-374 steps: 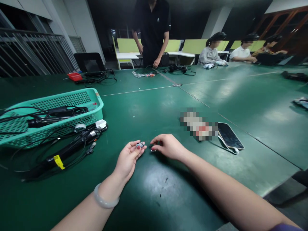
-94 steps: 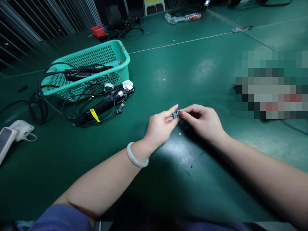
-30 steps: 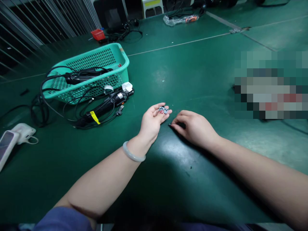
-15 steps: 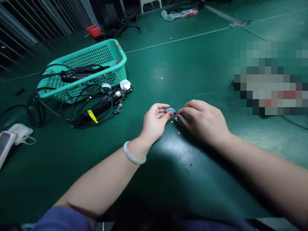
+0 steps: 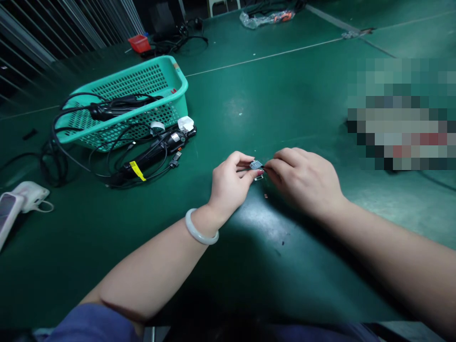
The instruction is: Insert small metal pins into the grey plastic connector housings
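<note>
Between its thumb and fingers, my left hand holds a small flat grey-blue piece; what kind of part it is cannot be made out. My right hand is closed in a pinch at the piece's right edge. A thin dark bit shows at those fingertips, too small to name. Just below the hands lies a small pale frame-like part, partly covered by my left thumb. Nearer to me on the green table are a tiny copper-coloured bit and a dark speck.
At the left stands a turquoise basket with black corded tools and cables. A black tool with a yellow tag lies before it. A white phone-like device is far left, a red box at the back. A blurred area covers the right.
The grey-blue piece has turned a little and shifted slightly right with my left hand. My left thumb now covers more of the pale part. My right hand keeps its pinch.
</note>
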`<move>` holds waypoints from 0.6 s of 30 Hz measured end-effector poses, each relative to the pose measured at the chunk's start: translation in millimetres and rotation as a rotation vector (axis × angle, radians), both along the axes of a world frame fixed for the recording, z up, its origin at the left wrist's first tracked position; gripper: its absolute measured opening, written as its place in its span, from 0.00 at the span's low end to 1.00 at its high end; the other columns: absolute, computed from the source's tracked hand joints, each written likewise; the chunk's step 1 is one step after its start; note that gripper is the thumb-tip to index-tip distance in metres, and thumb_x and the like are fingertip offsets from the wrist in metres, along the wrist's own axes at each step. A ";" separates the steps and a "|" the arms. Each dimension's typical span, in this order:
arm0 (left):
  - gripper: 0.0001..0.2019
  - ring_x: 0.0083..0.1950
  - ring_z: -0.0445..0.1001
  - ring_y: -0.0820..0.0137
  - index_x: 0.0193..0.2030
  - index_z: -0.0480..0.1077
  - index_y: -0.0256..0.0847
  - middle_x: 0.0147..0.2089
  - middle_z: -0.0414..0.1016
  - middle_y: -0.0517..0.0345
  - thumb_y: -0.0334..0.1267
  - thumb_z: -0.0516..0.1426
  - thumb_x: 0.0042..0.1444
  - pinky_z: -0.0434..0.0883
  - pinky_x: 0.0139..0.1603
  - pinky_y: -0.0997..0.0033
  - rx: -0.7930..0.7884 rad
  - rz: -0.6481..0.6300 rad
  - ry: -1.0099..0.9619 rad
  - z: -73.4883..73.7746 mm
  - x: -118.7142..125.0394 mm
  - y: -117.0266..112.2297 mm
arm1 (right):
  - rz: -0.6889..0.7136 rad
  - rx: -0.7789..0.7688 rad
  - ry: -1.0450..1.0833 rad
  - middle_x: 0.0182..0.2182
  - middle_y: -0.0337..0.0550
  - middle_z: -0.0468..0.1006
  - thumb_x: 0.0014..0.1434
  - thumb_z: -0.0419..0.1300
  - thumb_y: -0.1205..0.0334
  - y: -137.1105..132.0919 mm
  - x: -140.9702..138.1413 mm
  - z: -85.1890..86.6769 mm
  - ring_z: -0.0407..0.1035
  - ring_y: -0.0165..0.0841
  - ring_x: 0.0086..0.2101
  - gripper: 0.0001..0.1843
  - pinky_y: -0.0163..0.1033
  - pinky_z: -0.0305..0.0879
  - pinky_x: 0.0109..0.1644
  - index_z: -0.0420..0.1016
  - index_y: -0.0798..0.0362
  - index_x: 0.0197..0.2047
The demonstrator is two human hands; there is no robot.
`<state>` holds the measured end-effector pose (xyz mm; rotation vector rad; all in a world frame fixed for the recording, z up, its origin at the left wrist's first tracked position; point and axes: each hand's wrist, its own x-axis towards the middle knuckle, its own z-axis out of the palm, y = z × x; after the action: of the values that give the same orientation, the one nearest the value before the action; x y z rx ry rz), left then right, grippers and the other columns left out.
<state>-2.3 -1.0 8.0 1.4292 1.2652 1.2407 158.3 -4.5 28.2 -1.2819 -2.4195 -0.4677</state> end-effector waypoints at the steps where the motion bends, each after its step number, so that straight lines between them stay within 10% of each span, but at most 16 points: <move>1: 0.10 0.38 0.78 0.73 0.35 0.69 0.39 0.36 0.76 0.58 0.31 0.64 0.45 0.77 0.41 0.72 0.018 -0.002 0.025 0.6 -0.1 -0.9 | 0.005 0.001 -0.014 0.30 0.47 0.74 0.63 0.49 0.67 -0.2 0.0 0.8 0.62 0.33 0.28 0.16 0.39 0.51 0.31 0.77 0.55 0.31; 18: 0.07 0.38 0.76 0.72 0.35 0.69 0.41 0.36 0.75 0.58 0.34 0.62 0.50 0.76 0.43 0.70 0.290 0.007 0.407 1.4 -2.1 -9.4 | -0.035 -0.017 -0.037 0.28 0.46 0.73 0.61 0.52 0.68 -2.6 -1.2 -0.8 0.60 0.33 0.28 0.13 0.39 0.51 0.29 0.76 0.55 0.30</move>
<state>-4.4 -10.3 9.5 1.9639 1.3940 1.2123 157.1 -7.1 27.5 -1.3360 -2.4404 -0.4856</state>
